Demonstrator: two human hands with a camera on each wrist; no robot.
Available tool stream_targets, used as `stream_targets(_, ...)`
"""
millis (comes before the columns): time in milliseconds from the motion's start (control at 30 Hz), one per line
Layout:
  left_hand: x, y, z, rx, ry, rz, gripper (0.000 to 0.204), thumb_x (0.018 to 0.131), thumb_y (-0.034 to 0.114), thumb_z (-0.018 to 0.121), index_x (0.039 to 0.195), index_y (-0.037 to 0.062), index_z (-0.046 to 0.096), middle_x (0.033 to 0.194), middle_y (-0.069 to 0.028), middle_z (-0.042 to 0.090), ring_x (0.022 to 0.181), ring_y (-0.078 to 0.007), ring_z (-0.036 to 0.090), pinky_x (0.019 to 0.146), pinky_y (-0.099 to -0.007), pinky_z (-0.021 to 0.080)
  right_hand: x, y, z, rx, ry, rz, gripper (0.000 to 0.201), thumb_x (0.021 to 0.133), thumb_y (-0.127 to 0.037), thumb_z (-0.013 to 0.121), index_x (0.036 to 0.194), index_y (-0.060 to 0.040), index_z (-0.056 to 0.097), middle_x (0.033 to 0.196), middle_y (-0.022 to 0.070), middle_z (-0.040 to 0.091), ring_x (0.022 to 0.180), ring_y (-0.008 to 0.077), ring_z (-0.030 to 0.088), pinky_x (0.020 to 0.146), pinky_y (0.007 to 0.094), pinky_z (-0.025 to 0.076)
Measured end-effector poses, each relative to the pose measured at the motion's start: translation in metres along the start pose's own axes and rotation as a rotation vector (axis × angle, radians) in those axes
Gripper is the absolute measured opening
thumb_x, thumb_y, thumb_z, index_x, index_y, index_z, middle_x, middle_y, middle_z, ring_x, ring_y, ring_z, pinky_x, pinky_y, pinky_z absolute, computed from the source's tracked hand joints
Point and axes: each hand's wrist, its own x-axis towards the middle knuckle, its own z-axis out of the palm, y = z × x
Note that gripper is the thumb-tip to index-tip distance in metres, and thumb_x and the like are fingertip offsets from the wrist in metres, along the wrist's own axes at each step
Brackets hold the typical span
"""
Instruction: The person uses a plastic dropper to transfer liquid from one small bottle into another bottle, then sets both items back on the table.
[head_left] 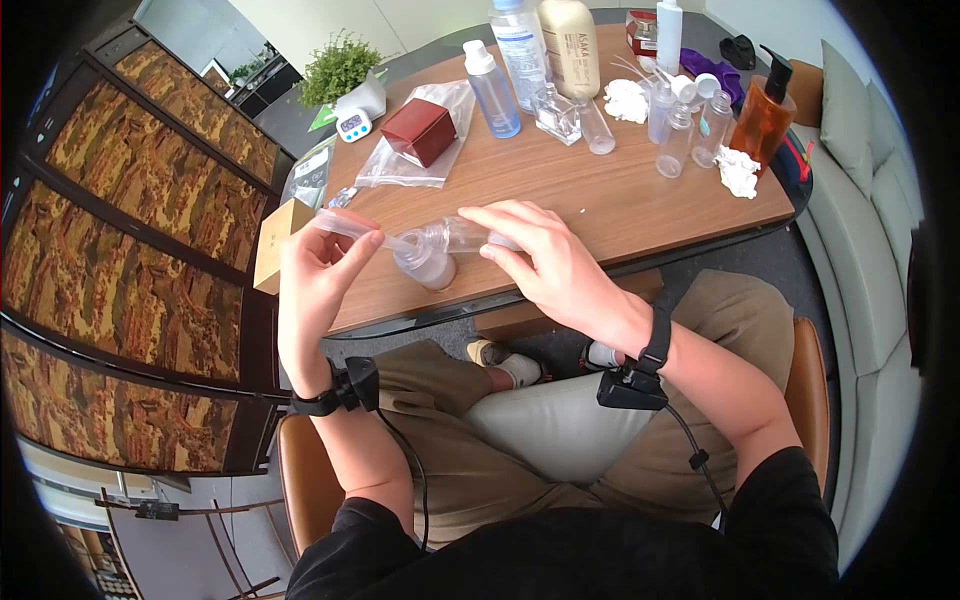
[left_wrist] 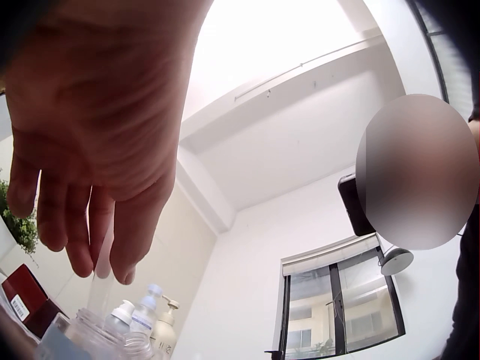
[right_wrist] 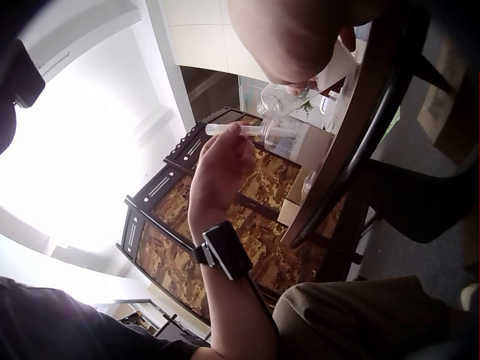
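My left hand (head_left: 318,285) pinches a slim translucent plastic tube (head_left: 345,225) between thumb and fingertips. The tube slants down to the mouth of a clear wide-mouthed jar (head_left: 428,268), which stands upright near the table's front edge. In the right wrist view the tube (right_wrist: 229,130) lines up with the neck of the jar (right_wrist: 283,141). My right hand (head_left: 560,265) holds a clear bottle (head_left: 462,236) on its side, thumb on the near side and fingers over the far side. The bottle's neck is right at the jar's rim. In the left wrist view the left fingers (left_wrist: 79,225) point down above the jar (left_wrist: 79,339).
A cardboard box (head_left: 277,245) stands left of the hands. Behind are a dark red box (head_left: 420,132) on a plastic bag, a timer (head_left: 353,125), a potted plant (head_left: 345,75), a blue bottle (head_left: 492,100), several small clear bottles (head_left: 673,150), crumpled tissue (head_left: 738,172) and an amber pump bottle (head_left: 765,120).
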Motion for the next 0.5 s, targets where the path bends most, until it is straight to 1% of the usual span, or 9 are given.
stream_targets(33,0.0,0.0,0.001,0.026,-0.044,-0.009,0.016,0.1,0.015,0.086,0.104,0.001,0.079,0.082,0.0079,0.067,0.071,0.0002,0.047,0.062,-0.022,0.036,0.0,-0.001,0.0,0.002,0.009,0.002,0.038,0.102,-0.004,0.069,0.139,0.0034,0.068,0.116,0.0191,0.073,0.104,0.0391,0.068,0.097,0.0494,0.053)
stream_targets(67,0.001,-0.002,0.001,0.023,-0.078,-0.026,0.017,0.099,0.016,0.086,0.103,0.0015,0.08,0.081,0.0077,0.067,0.07,0.0002,0.047,0.062,-0.0219,0.036,0.0,0.0,0.001,0.002,0.01,0.003,0.038,0.102,-0.004,0.069,0.139,0.0034,0.068,0.116,0.0191,0.073,0.104,0.0391,0.068,0.097,0.0494,0.053)
stream_targets(300,0.003,-0.007,0.004,0.041,-0.091,-0.014,0.019,0.098,0.018,0.088,0.105,0.0014,0.081,0.076,0.0073,0.066,0.068,-0.0007,0.046,0.06,-0.0229,0.035,0.0,0.0,0.001,0.01,0.021,-0.01,0.037,0.102,-0.005,0.068,0.139,0.0032,0.068,0.115,0.0185,0.073,0.104,0.0387,0.068,0.097,0.0492,0.053)
stream_targets(467,0.004,-0.01,0.004,0.072,-0.078,-0.034,0.021,0.099,0.02,0.088,0.106,0.0011,0.082,0.072,0.0087,0.06,0.066,-0.001,0.043,0.058,-0.0245,0.032,-0.001,0.002,0.002,0.006,0.024,-0.013,0.038,0.102,-0.005,0.068,0.139,0.0031,0.068,0.116,0.0189,0.072,0.106,0.0393,0.067,0.098,0.0494,0.053)
stream_targets(500,0.004,-0.011,0.004,0.072,-0.077,-0.035,0.021,0.099,0.02,0.088,0.106,0.0011,0.082,0.072,0.0087,0.06,0.066,-0.001,0.043,0.058,-0.0245,0.032,-0.001,0.003,0.001,0.0,0.014,-0.013,0.039,0.104,-0.006,0.068,0.142,0.0018,0.068,0.118,0.0196,0.072,0.105,0.0386,0.067,0.098,0.0478,0.053)
